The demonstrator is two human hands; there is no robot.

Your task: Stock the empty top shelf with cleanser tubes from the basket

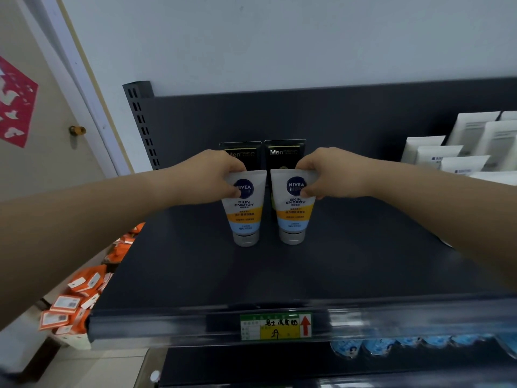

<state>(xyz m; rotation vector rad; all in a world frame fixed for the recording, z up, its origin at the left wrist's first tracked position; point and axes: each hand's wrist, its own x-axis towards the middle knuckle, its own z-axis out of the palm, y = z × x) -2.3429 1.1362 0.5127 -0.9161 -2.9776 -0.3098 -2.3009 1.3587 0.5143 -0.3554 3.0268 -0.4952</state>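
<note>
Your left hand [208, 177] pinches left Nivea tube [244, 208], right hand [330, 175] pinches right Nivea tube [293, 207], both upright on top shelf [279, 275].

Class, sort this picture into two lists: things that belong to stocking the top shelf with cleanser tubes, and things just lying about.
Job: left hand, right hand, left Nivea tube, right Nivea tube, black tubes behind, top shelf.
Lying about: white tubes, orange packets, price label, blue packets.

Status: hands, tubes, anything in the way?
Left hand grips left tube, right hand grips right tube. Both stand cap-down on the shelf, before two black tubes. Nothing blocking; white tubes far right.
</note>
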